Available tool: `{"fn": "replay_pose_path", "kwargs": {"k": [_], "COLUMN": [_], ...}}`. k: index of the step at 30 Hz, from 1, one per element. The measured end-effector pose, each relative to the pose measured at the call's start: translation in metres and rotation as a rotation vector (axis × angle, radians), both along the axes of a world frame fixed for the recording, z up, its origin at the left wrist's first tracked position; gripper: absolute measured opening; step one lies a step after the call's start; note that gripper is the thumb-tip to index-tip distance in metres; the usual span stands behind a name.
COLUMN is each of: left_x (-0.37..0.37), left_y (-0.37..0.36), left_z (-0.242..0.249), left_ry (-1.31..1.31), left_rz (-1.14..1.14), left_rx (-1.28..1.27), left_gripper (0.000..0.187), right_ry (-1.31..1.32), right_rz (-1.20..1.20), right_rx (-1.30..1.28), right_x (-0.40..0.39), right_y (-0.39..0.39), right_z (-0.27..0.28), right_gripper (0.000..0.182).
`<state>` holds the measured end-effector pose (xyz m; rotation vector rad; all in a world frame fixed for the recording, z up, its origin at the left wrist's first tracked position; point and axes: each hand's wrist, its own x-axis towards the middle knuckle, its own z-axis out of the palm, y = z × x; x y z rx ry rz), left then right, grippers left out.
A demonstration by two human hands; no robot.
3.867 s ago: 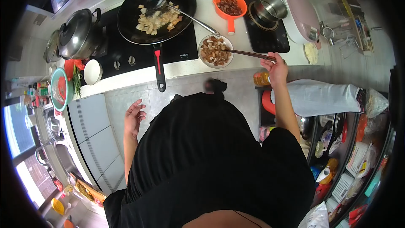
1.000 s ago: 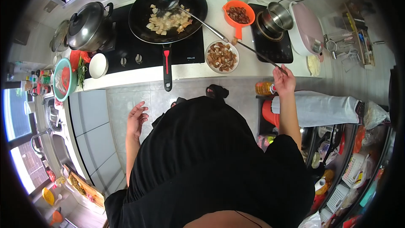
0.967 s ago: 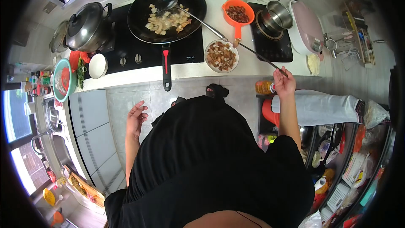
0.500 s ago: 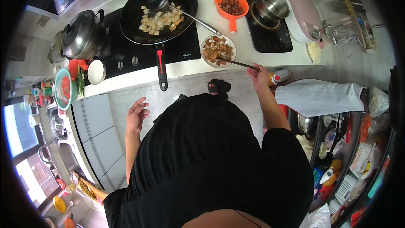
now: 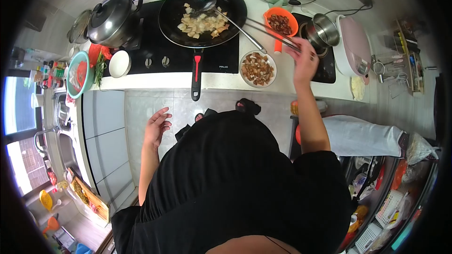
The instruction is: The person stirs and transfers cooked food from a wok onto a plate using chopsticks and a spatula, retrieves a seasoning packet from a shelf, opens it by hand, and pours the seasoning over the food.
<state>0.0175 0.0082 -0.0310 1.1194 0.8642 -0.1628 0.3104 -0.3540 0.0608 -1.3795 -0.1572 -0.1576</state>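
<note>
My right hand (image 5: 305, 60) is closed on a pair of chopsticks (image 5: 272, 33), whose tips point left toward the wok's edge. Below them, a white plate (image 5: 258, 84) holds browned chopped pieces (image 5: 257, 68). Behind the sticks sits an orange strainer (image 5: 278, 44) with dark reddish-brown pieces (image 5: 279, 24) in it. Pale sliced food (image 5: 200, 23) lies in the black wok (image 5: 175, 4) on the stove, and a metal spatula (image 5: 243, 33) leans across the wok's rim. Low over the floor, left of my body, my left hand (image 5: 157, 127) hangs open with nothing in it.
A lidded steel pot (image 5: 111, 21) and a white bowl (image 5: 120, 64) stand left of the wok. To the right are a small saucepan (image 5: 323, 30) on an induction cooker (image 5: 326, 70) and a pink-white rice cooker (image 5: 353, 47). The wok handle (image 5: 196, 77) sticks out past the counter edge.
My right hand has lifted the chopsticks off the plate and moved up over the counter, near the strainer and induction cooker. The view has shifted; my left hand stays low.
</note>
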Motion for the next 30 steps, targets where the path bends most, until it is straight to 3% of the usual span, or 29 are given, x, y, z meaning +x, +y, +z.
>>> {"fn": "replay_pose_path", "kwargs": {"k": [4, 7, 10, 15, 27, 30], "left_x": [-0.005, -0.013, -0.025, -0.043, -0.048, -0.047], "left_y": [0.003, 0.005, 0.005, 0.003, 0.008, 0.008], "left_z": [-0.003, 0.001, -0.001, -0.007, -0.014, -0.014], "left_ry": [-0.027, -0.021, -0.005, -0.006, -0.038, -0.034], "left_rz": [0.017, 0.054, 0.101, 0.150, 0.180, 0.169], "left_rx": [-0.012, 0.005, 0.010, -0.029, -0.044, -0.041], "left_gripper": [0.030, 0.030, 0.030, 0.030, 0.031, 0.031], "right_ry": [-0.072, -0.167, -0.313, -0.071, 0.181, 0.107], "right_rz": [0.194, 0.171, 0.106, 0.231, 0.270, 0.209], "right_rx": [-0.228, -0.636, -0.774, -0.415, -0.212, -0.416], "right_x": [0.036, 0.062, 0.081, 0.091, 0.114, 0.111], "right_y": [0.076, 0.108, 0.133, 0.163, 0.155, 0.148], "right_z": [-0.026, -0.041, -0.071, -0.075, -0.043, -0.037], "right_gripper": [0.037, 0.036, 0.036, 0.034, 0.035, 0.035]}}
